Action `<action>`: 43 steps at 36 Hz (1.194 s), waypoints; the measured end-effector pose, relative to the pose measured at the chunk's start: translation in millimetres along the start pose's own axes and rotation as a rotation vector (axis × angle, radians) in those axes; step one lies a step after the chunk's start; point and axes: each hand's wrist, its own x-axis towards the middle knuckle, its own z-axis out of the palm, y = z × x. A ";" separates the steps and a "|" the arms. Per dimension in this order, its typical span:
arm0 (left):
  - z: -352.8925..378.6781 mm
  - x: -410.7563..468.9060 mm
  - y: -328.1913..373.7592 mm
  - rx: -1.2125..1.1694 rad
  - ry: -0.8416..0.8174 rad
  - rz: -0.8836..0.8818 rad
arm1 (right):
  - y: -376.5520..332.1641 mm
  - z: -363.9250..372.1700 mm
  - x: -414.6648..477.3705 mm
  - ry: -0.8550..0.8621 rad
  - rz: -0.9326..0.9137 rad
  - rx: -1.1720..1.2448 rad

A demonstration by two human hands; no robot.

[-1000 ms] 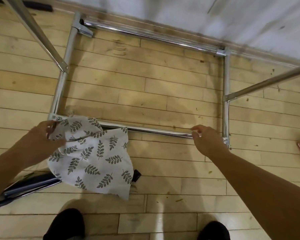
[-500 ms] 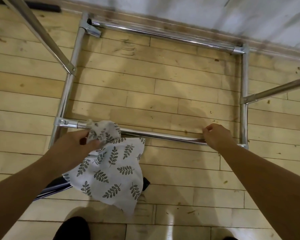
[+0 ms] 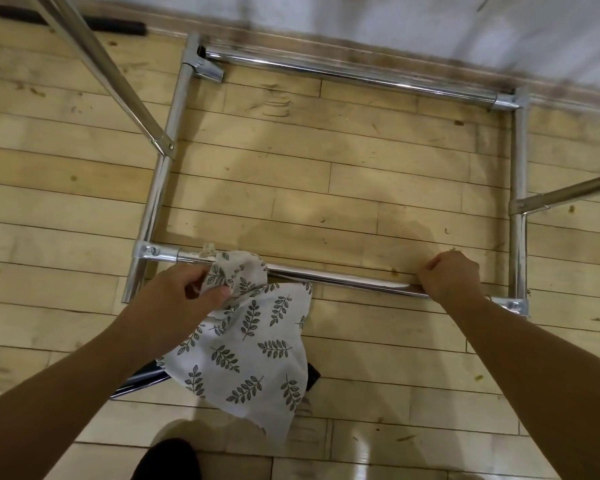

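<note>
A chrome tube rack frame [image 3: 160,188] stands on the wooden floor, seen from above. Its near horizontal bar [image 3: 347,279] runs left to right below me. My left hand [image 3: 181,292] grips a white cloth with a grey leaf print [image 3: 250,355], bunched against the left part of that bar; the rest of the cloth hangs down. My right hand [image 3: 451,275] is curled round the same bar near its right end.
A white wall [image 3: 395,26] and skirting run along the far side of the frame. Two slanted chrome tubes [image 3: 94,60] rise at left and right. A dark object [image 3: 142,379] lies on the floor under the cloth. A black shoe [image 3: 167,459] shows at the bottom.
My left hand has slid the cloth to the right along the near bar, away from the left corner joint. My right hand keeps its hold near the right end.
</note>
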 end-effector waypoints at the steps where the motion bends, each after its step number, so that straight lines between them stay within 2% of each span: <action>1: -0.4 -0.1 1.0 -0.012 0.010 0.020 | -1.0 -0.6 -2.0 0.022 -0.028 0.032; 5: -4.0 -1.9 1.8 -0.080 0.023 0.006 | -17.2 -8.6 -24.2 0.128 -0.117 0.261; 8: -5.7 -6.9 8.1 -0.140 0.012 -0.003 | -33.1 -17.9 -48.1 0.146 -0.176 0.319; 13: -7.1 -21.3 31.7 -0.152 -0.007 0.037 | -53.2 -27.0 -100.2 0.057 -0.190 0.434; 21: -26.9 -70.8 76.1 -0.110 -0.146 0.120 | -70.3 -45.5 -186.8 -0.028 -0.200 0.625; 28: -61.2 -112.7 130.7 0.101 -0.269 0.258 | -66.2 -102.0 -252.1 -0.064 -0.282 0.753; 31: -75.8 -136.6 161.8 0.243 -0.235 0.383 | -59.8 -134.2 -276.7 -0.027 -0.314 0.770; 37: -94.2 -191.0 213.1 0.312 -0.261 0.506 | -27.9 -191.6 -329.0 -0.020 -0.362 0.872; 43: -102.0 -246.7 242.2 0.446 -0.240 0.657 | 8.0 -233.6 -382.4 0.001 -0.445 0.865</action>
